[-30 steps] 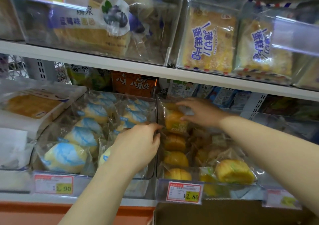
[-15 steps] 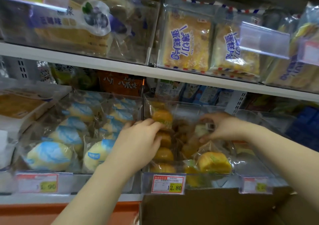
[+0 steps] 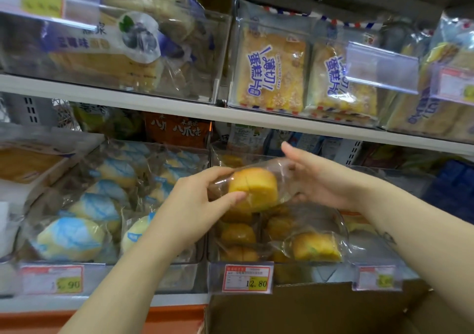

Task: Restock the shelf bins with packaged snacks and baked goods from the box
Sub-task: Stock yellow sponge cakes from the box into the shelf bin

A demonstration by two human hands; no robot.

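A yellow bun in a clear wrapper (image 3: 254, 188) is held above the middle clear bin (image 3: 311, 273), which holds several more yellow buns (image 3: 316, 247). My left hand (image 3: 202, 203) grips the bun's left end, thumb in front and fingers behind. My right hand (image 3: 316, 179) lies against the wrapper's right end with its fingers straight and pointing up. The brown cardboard box (image 3: 307, 313) stands directly below the bin; its contents are out of view.
The bin to the left holds several blue-and-white wrapped buns (image 3: 71, 238). A white shelf board (image 3: 154, 105) runs overhead, carrying bins of sliced cake packs (image 3: 274, 74). Price tags (image 3: 247, 278) hang on the bin fronts. Snack bags (image 3: 177, 131) stand behind.
Both hands came up out of the middle bin. One wrapped yellow bun now sits lifted between them, gripped by my left hand, and my right hand has shifted to its right end.
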